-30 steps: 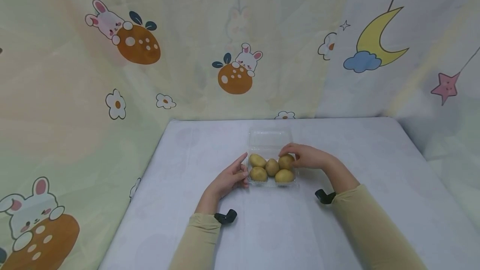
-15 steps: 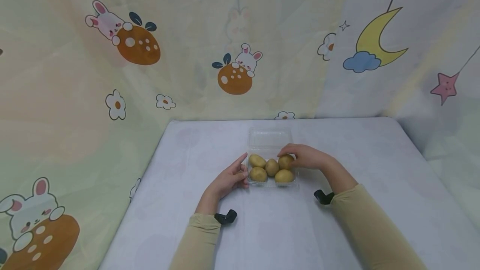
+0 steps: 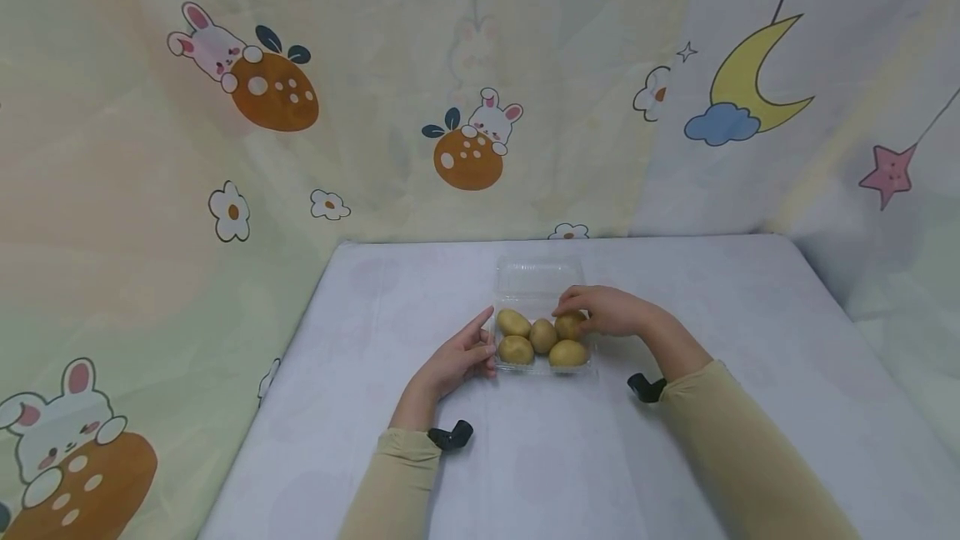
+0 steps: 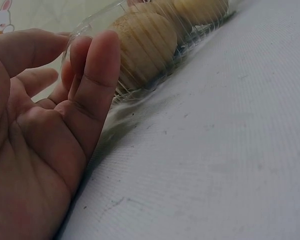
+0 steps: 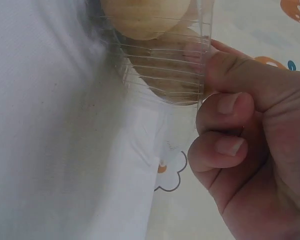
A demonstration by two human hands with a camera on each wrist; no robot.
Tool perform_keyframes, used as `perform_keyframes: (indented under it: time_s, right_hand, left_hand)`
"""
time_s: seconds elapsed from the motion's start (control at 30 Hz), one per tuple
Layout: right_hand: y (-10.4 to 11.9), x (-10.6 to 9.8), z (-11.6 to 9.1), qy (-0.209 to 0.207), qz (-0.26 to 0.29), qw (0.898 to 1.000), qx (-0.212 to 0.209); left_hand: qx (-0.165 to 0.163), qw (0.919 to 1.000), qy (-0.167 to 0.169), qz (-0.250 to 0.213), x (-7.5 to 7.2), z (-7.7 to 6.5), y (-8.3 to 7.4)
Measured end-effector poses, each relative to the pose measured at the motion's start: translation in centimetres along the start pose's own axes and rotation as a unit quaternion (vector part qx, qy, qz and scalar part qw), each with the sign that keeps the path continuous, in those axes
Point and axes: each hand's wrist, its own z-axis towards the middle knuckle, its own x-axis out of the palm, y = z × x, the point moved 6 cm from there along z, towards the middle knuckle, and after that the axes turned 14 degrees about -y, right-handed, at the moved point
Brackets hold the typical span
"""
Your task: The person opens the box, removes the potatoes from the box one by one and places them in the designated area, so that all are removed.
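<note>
Several small yellow-brown potatoes lie in a clear plastic box [image 3: 542,370] on the table, its hinged lid [image 3: 540,277] folded back. My right hand [image 3: 611,311] reaches over the box's right side and holds the back right potato [image 3: 568,325] between thumb and fingers. In the right wrist view two curled fingers [image 5: 225,105] stay outside the ribbed wall. At the left side, my left hand [image 3: 457,361] touches the box with loosely extended fingers, close to the front left potato [image 3: 516,350]. The left wrist view has its fingertips [image 4: 102,55] right at the box wall.
A white cloth covers the table [image 3: 360,440], which ends at a cartoon-printed curtain [image 3: 375,107] behind and at the sides. Each wrist wears a small black camera, the left camera [image 3: 452,436] and the right camera [image 3: 647,388].
My right hand has shifted slightly left with its fingers still at the back right potato. The left hand and the box stay in place.
</note>
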Motion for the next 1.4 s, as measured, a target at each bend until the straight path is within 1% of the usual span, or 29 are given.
perform_keyframes:
  time_s: [0.1, 0.33, 0.43, 0.67, 0.83, 0.93, 1.0, 1.1, 1.27, 1.4]
  right_hand:
    - [-0.1, 0.0, 0.0, 0.002, 0.005, 1.000, 0.006]
    - [-0.5, 0.2, -0.1, 0.013, 0.046, 0.998, 0.047]
    - [-0.6, 0.1, -0.1, 0.010, 0.059, 0.997, 0.054]
    - [-0.8, -0.2, -0.2, 0.001, 0.069, 0.996, 0.060]
    - [-0.8, -1.3, -0.5, -0.022, 0.109, 0.992, 0.065]
    - [-1.4, -1.9, -1.0, -0.045, 0.140, 0.986, 0.083]
    - [-2.1, -2.4, -1.5, -0.063, 0.162, 0.980, 0.101]
    - [-3.6, -2.8, -2.6, -0.095, 0.195, 0.967, 0.133]
    - [-5.9, -2.9, -4.4, -0.143, 0.241, 0.946, 0.164]
    - [-7.8, -2.5, -5.8, -0.167, 0.252, 0.934, 0.191]
  left_hand:
    - [0.001, 1.0000, 0.000, 0.002, 0.0, 0.0, 0.0]
    - [-0.003, 1.0000, -0.004, -0.001, -0.1, 0.0, -0.1]
    - [-0.002, 1.0000, -0.004, 0.001, -0.1, 0.0, 0.0]
    - [-0.005, 1.0000, -0.001, -0.003, 0.0, 0.1, 0.1]
    - [-0.001, 1.0000, 0.000, -0.001, 0.1, 0.0, -0.1]
    - [0.002, 1.0000, 0.001, -0.003, 0.1, -0.1, -0.3]
    - [0.003, 1.0000, 0.004, -0.006, 0.2, -0.2, -0.3]
    - [0.002, 1.0000, 0.006, -0.007, 0.2, -0.2, -0.4]
    - [-0.001, 1.0000, -0.001, 0.001, 0.1, 0.0, -0.1]
    - [-0.001, 1.0000, -0.005, 0.004, 0.1, 0.0, -0.1]
